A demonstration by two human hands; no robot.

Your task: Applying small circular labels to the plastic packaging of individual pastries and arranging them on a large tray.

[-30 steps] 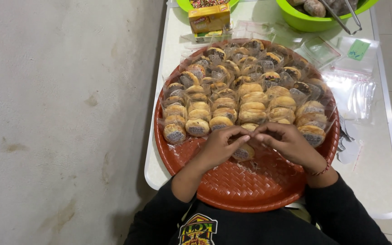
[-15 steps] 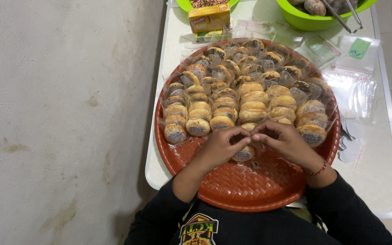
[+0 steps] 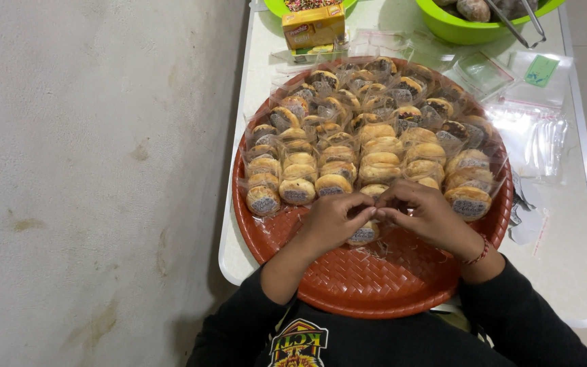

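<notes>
Head view, steeply down, close over tray (image 3: 348, 285)

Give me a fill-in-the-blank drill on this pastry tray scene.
1. The wrapped pastries sit in rows on a round woven tray coloured ____.
2. The left hand and right hand meet over one pastry wrapped in clear ____.
3. The bowl at the table's far end is coloured ____.
4. A beaded bracelet circles the ____ wrist.

Missing words: orange; plastic; green; right
</notes>
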